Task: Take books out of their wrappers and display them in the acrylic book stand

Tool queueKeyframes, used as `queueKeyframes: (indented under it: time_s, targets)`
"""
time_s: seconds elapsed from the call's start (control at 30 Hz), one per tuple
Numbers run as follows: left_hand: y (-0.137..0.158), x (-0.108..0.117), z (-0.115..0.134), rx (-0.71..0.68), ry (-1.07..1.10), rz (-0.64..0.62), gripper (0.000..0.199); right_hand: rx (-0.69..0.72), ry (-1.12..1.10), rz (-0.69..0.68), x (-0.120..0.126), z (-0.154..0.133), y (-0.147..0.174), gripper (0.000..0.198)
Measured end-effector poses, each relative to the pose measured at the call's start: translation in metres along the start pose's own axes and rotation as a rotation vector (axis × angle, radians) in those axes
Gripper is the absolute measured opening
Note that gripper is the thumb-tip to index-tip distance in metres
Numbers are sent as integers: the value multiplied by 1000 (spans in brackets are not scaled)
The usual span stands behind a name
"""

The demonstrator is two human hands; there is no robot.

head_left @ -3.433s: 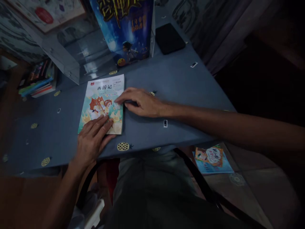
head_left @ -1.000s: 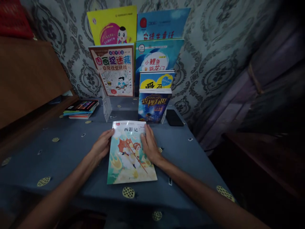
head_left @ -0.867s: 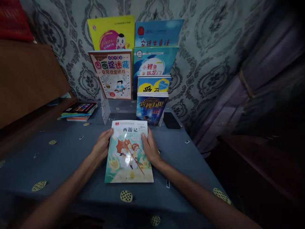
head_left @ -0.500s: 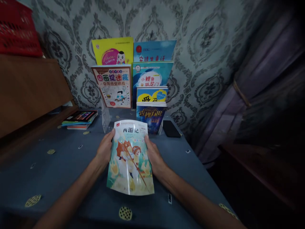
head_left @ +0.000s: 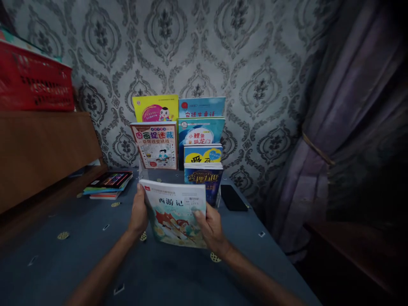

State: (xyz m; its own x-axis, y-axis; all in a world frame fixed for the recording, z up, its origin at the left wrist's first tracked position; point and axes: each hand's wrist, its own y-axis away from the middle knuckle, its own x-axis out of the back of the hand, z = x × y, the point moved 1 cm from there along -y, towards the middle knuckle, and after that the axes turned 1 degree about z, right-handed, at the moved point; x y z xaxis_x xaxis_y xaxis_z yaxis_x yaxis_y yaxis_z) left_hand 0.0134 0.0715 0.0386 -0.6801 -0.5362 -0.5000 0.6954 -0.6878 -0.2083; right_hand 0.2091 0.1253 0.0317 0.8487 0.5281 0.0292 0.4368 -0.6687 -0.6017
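Between both hands I hold a paperback book (head_left: 175, 214) with an illustrated cover, tilted so its top edge faces me. My left hand (head_left: 139, 210) grips its left edge, and my right hand (head_left: 213, 225) pinches the right edge with the thumb on the cover. Just behind it, a display stand carries several books: a dark blue book (head_left: 208, 185) at the front right, a blue-and-yellow book (head_left: 203, 154) behind that, a teal book (head_left: 204, 131), a light blue book (head_left: 201, 107), a brown-bordered book (head_left: 155, 146) and a yellow book (head_left: 156, 107) on the left.
A black phone (head_left: 234, 198) lies right of the stand. Several books are stacked (head_left: 110, 183) at the left, beside a wooden cabinet (head_left: 47, 148) bearing a red basket (head_left: 38, 80). A patterned cloth covers the table (head_left: 165, 276); a tied curtain (head_left: 318, 140) hangs at the right.
The held book has tipped back, so its cover looks shorter and its top edge thicker. My right thumb now lies further onto the cover. The camera view has tilted upward.
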Motion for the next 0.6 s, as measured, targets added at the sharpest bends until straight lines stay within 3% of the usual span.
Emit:
queueKeyframes:
  time_s: [0.17, 0.37, 0.6]
  targets:
    - [6, 17, -23, 109, -15, 8, 57, -106, 25, 2, 4, 22, 20, 59]
    - [19, 38, -46, 128, -107, -18, 60, -184, 269, 12, 12, 35, 50, 65]
    - [24, 48, -55, 136, -200, 30, 62, -176, 429, 52, 24, 63, 73, 55]
